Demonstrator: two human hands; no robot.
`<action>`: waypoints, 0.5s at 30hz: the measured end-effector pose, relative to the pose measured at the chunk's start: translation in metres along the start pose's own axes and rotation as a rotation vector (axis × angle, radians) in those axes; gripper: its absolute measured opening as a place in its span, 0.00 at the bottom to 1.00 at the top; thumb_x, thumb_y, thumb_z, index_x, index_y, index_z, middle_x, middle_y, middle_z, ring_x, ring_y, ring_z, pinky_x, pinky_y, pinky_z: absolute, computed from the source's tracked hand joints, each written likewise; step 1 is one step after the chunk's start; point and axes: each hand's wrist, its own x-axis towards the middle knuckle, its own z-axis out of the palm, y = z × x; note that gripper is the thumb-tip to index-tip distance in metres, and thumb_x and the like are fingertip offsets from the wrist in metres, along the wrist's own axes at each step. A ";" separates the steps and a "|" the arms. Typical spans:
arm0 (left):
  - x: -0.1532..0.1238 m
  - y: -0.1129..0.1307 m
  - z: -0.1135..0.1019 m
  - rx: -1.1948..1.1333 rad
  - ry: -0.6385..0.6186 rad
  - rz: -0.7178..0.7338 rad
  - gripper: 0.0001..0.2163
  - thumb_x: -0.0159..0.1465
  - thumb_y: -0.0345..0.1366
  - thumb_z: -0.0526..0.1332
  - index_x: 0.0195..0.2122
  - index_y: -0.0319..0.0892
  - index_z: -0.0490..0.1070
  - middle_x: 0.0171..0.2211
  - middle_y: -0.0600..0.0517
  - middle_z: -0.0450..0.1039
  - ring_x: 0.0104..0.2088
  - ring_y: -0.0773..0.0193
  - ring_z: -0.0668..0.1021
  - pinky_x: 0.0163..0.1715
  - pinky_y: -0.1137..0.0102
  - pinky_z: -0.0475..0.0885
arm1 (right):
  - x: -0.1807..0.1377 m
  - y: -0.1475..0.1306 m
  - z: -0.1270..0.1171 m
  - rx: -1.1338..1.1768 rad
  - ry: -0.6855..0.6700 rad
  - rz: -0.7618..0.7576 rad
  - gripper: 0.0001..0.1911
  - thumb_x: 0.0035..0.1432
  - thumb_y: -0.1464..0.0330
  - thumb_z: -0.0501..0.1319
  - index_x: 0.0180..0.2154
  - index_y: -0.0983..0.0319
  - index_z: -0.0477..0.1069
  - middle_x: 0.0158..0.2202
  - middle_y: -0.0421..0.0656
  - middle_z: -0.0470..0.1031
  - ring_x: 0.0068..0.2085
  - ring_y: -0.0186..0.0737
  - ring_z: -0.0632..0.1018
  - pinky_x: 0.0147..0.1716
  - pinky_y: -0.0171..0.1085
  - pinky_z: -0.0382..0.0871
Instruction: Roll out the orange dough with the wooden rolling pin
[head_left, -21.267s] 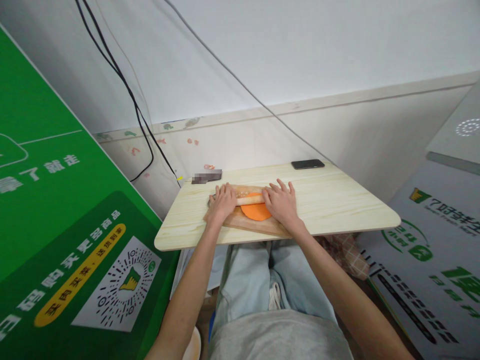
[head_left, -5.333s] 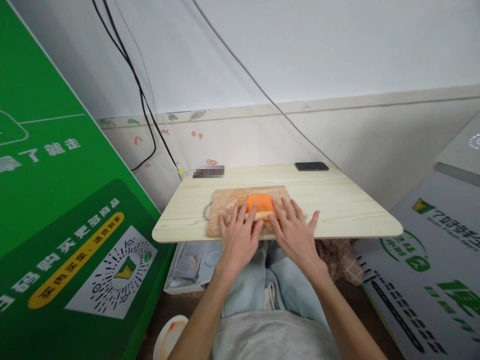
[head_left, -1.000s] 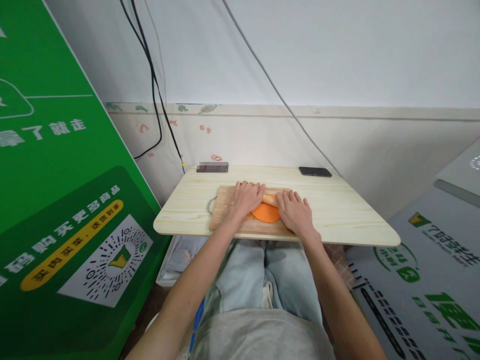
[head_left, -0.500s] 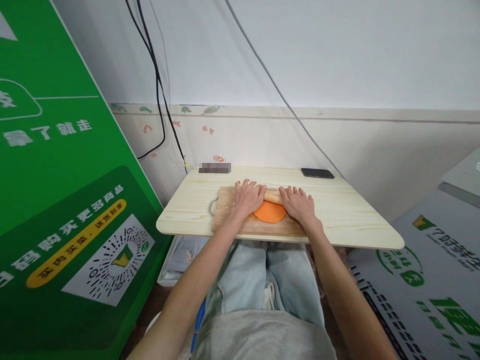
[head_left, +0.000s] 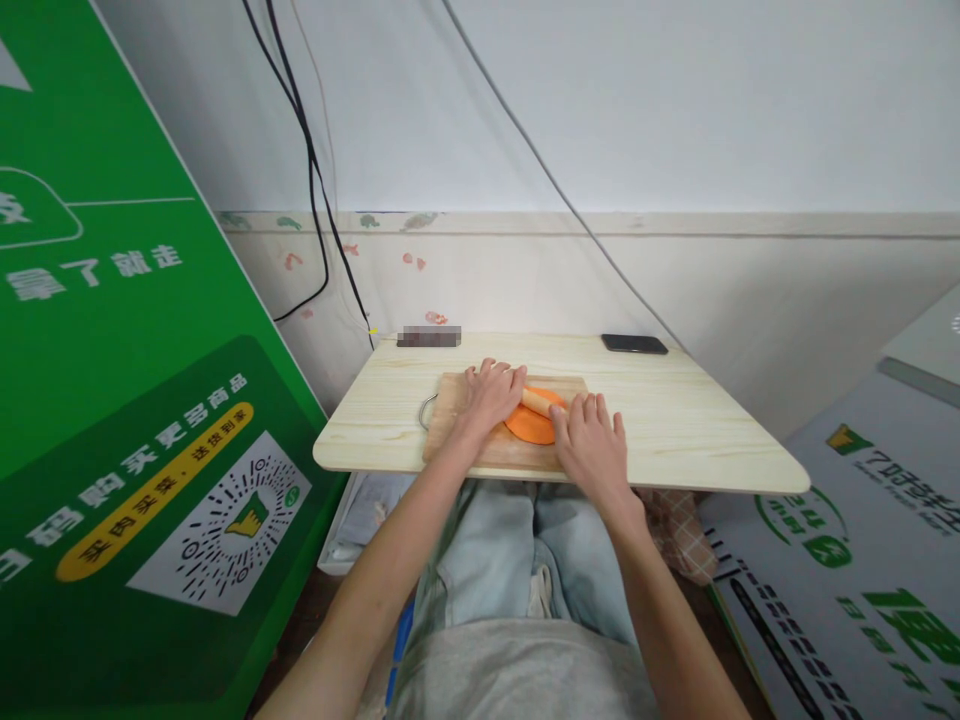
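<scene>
A wooden cutting board [head_left: 450, 410] with a metal handle lies on a small pale wooden table [head_left: 675, 420]. On the board sits a flat round orange piece of dough [head_left: 529, 428]. A wooden rolling pin [head_left: 538, 402] lies slanted across it. My left hand [head_left: 489, 392] rests flat on the pin's left end, fingers stretched forward. My right hand [head_left: 594, 442] presses flat on the pin's right end, nearer to me, fingers spread.
A black phone [head_left: 634, 344] lies at the table's far right edge. A dark flat object [head_left: 428, 337] sits at the far left corner. Black and grey cables [head_left: 315, 190] hang down the wall. A green printed panel [head_left: 112, 420] stands left, a grey printed panel [head_left: 862, 500] right.
My right hand has pulled back toward me with its end of the rolling pin, so the pin now lies slanted across the dough. My left hand has stayed almost in place.
</scene>
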 end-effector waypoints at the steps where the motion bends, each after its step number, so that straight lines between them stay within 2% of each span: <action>1: -0.001 0.001 0.000 0.001 0.002 0.003 0.26 0.84 0.45 0.44 0.50 0.45 0.84 0.59 0.44 0.84 0.64 0.48 0.75 0.66 0.47 0.67 | 0.013 0.004 -0.003 0.002 -0.037 0.019 0.40 0.82 0.55 0.34 0.74 0.74 0.65 0.76 0.65 0.65 0.79 0.63 0.62 0.74 0.64 0.58; 4: -0.002 0.003 -0.002 0.003 0.007 0.017 0.26 0.84 0.45 0.45 0.49 0.44 0.85 0.58 0.43 0.85 0.63 0.47 0.76 0.67 0.46 0.66 | 0.050 0.015 -0.013 -0.003 -0.123 0.051 0.38 0.83 0.56 0.34 0.72 0.68 0.70 0.75 0.62 0.68 0.76 0.64 0.66 0.70 0.66 0.63; 7: -0.002 0.004 -0.003 0.008 0.014 0.011 0.27 0.84 0.45 0.45 0.49 0.43 0.85 0.57 0.41 0.85 0.62 0.46 0.78 0.67 0.46 0.65 | 0.066 0.021 -0.017 -0.005 -0.161 0.014 0.37 0.83 0.57 0.34 0.69 0.65 0.73 0.71 0.60 0.74 0.72 0.64 0.71 0.66 0.64 0.68; 10: -0.001 0.003 -0.002 0.014 -0.006 -0.009 0.28 0.84 0.46 0.44 0.48 0.41 0.86 0.56 0.40 0.85 0.62 0.46 0.78 0.65 0.47 0.67 | 0.052 0.019 -0.013 -0.016 -0.089 0.019 0.36 0.83 0.57 0.36 0.68 0.67 0.73 0.72 0.62 0.72 0.73 0.64 0.69 0.67 0.61 0.66; 15: 0.003 -0.001 0.000 -0.017 -0.005 -0.040 0.28 0.85 0.45 0.43 0.49 0.42 0.85 0.57 0.41 0.85 0.62 0.47 0.78 0.64 0.50 0.68 | 0.002 0.004 -0.007 0.006 0.016 0.017 0.35 0.83 0.58 0.38 0.72 0.71 0.68 0.72 0.64 0.72 0.71 0.60 0.71 0.69 0.56 0.63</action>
